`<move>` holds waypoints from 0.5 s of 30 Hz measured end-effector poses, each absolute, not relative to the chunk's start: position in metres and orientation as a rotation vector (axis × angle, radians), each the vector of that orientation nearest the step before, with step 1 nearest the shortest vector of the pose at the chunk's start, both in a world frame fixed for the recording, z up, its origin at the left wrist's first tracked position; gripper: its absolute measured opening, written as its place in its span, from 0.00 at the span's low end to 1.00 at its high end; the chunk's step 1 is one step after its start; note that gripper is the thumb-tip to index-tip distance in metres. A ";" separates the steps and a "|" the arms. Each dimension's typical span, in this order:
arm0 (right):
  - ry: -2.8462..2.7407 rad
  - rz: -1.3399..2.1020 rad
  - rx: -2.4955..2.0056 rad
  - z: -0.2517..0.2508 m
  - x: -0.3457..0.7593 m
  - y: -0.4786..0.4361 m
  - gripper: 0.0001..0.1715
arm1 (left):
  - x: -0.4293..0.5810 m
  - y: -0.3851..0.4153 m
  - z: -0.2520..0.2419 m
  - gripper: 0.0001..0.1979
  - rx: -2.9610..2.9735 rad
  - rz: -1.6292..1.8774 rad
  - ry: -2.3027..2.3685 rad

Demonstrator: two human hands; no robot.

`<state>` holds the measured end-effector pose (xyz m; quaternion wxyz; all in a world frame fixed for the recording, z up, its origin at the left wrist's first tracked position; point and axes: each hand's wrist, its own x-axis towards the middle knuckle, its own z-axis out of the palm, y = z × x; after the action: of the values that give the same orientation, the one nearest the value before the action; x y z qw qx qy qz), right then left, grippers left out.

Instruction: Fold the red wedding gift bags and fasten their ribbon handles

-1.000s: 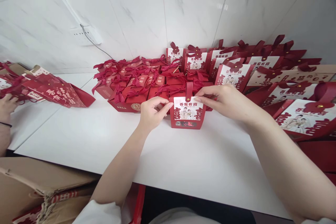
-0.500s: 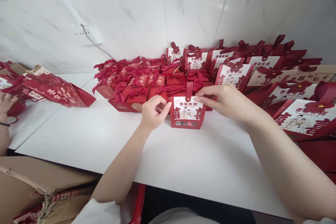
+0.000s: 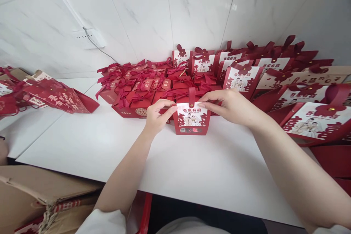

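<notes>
A small red gift box with a white picture label and a red strap closure stands upright on the white table. My left hand pinches its top left corner with closed fingers. My right hand grips the top right corner, fingers curled over the upper edge. Both hands touch the box at its top.
Several small red ribboned boxes are packed behind the gift box. Rows of finished gift boxes fill the back right. Flat red bags lie at the left. A cardboard carton sits below the table's front edge. A wall socket hangs on the tiles.
The gift box and both hands have shifted slightly left. The other person's hand at the far left has drawn back, almost out of view.
</notes>
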<state>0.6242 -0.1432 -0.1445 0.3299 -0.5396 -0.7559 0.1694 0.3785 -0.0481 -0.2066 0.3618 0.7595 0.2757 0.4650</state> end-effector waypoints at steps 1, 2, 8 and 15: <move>-1.978 0.449 -1.408 -0.144 0.624 -0.143 0.15 | 0.378 -0.048 -0.206 0.05 1.973 1.205 0.698; -1.978 0.453 -1.405 -0.145 0.624 -0.143 0.15 | 0.378 -0.049 -0.204 0.05 1.993 1.212 0.685; -1.967 0.474 -1.414 -0.146 0.625 -0.143 0.15 | 0.375 -0.049 -0.197 0.06 2.084 1.203 0.602; -1.957 0.447 -1.412 -0.147 0.622 -0.142 0.15 | 0.380 -0.055 -0.199 0.09 2.124 1.228 0.676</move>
<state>0.6220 -0.1419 -0.1472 0.3367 -0.5417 -0.7508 0.1716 0.3800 -0.0554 -0.1986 0.2940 0.7978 0.2539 0.4611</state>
